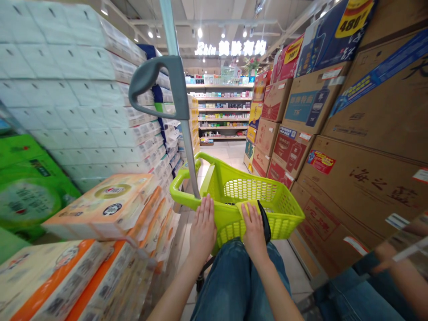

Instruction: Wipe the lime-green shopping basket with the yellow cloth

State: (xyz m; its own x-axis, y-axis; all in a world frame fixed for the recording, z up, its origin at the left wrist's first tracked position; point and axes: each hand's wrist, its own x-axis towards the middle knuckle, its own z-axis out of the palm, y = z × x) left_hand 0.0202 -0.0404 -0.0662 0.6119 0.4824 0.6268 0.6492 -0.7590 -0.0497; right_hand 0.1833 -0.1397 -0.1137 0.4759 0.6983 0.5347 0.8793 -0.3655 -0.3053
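A lime-green shopping basket (227,211) on wheels stands across my knees, with slotted walls and a grey telescopic pole with a looped handle (157,89). My left hand (203,227) lies on the near rim beside the foot of the pole, its fingers stretched out together. Further right, my right hand (254,229) presses a folded yellow cloth (248,206) against the same rim. A black strip (265,222) hangs over the basket wall right beside this hand. Part of the cloth is hidden under my fingers.
Stacked white tissue packs (67,84) and orange-trimmed packs (103,200) line the left side. Cardboard cartons (374,178) are piled high on the right. Shelves of small goods (224,100) stand beyond the tiled aisle (224,154). A blurred jeans-clad leg (371,294) shows at lower right.
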